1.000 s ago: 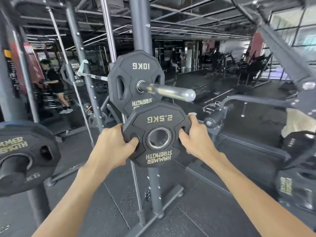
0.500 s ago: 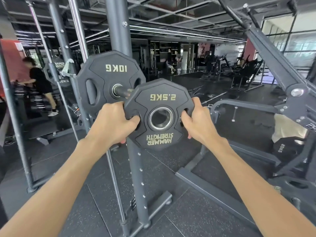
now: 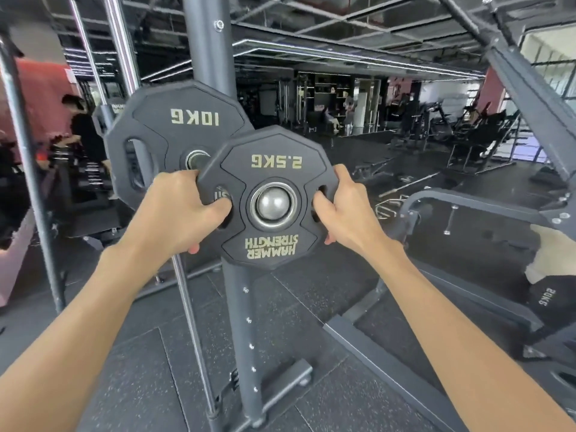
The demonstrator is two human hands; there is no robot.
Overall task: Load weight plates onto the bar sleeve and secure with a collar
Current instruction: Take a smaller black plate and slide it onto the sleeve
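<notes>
A black 2.5 kg plate (image 3: 268, 169) with upside-down gold lettering is held upright in front of me. My left hand (image 3: 184, 210) grips its left edge, thumb in the left slot. My right hand (image 3: 343, 210) grips its right edge, thumb in the right slot. The rounded steel end of the bar sleeve (image 3: 273, 203) shows inside the plate's centre hole. Behind and to the left, a black 10 kg plate (image 3: 174, 126) sits on the same sleeve. No collar is in view.
A grey rack upright (image 3: 240, 322) with its floor foot stands right below the plate. Chrome guide rods (image 3: 121, 57) run up at the left. A person (image 3: 84, 129) stands at far left. A 20 kg plate (image 3: 548, 297) and a machine frame (image 3: 467, 201) are at the right.
The 2.5 kg plate has risen from below the sleeve to line up with it, and the sleeve's tip now sits in the plate's centre hole. Both hands kept their grip.
</notes>
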